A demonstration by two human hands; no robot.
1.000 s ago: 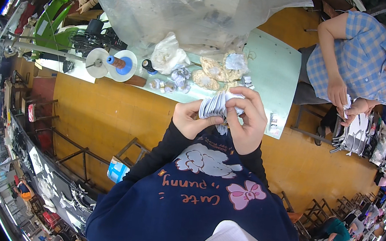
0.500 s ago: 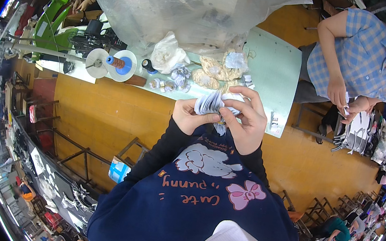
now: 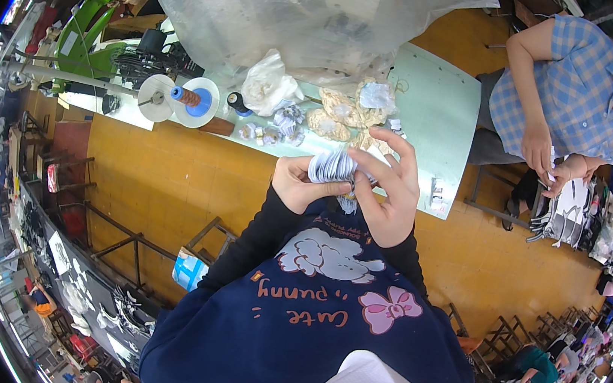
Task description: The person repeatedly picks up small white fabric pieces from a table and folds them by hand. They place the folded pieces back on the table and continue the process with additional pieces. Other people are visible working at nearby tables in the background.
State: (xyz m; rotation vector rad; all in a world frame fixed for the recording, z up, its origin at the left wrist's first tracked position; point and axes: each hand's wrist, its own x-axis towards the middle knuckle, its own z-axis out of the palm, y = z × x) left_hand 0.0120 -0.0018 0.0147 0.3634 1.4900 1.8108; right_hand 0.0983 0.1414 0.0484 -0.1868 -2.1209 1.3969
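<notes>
My left hand (image 3: pixel 294 184) pinches a thick stack of small white labels (image 3: pixel 333 167) in front of my chest, its thumb along the lower edge. The labels fan out in thin layers toward the right. At the stack's right end, my right hand (image 3: pixel 390 201) has its thumb and bent fingers on the label edges, with another finger raised. Its fingers partly cover that end. Below the hands hangs a small pale bundle of strips (image 3: pixel 348 205). Beyond them on the table lie beige bundles (image 3: pixel 329 124) and bundled white labels (image 3: pixel 287 117).
The pale green table (image 3: pixel 435 123) carries a large clear plastic sheet (image 3: pixel 288 19), a white plastic bag (image 3: pixel 268 85), thread spools (image 3: pixel 194 101) and a dark cone (image 3: pixel 236 102). A person in a checked shirt (image 3: pixel 560 84) works at the right. A stool frame (image 3: pixel 212 237) stands at lower left.
My right hand's fingers have shifted a little along the stack, and the raised finger sits higher and more apart. The label edges look more evenly fanned. My left hand stays nearly in place.
</notes>
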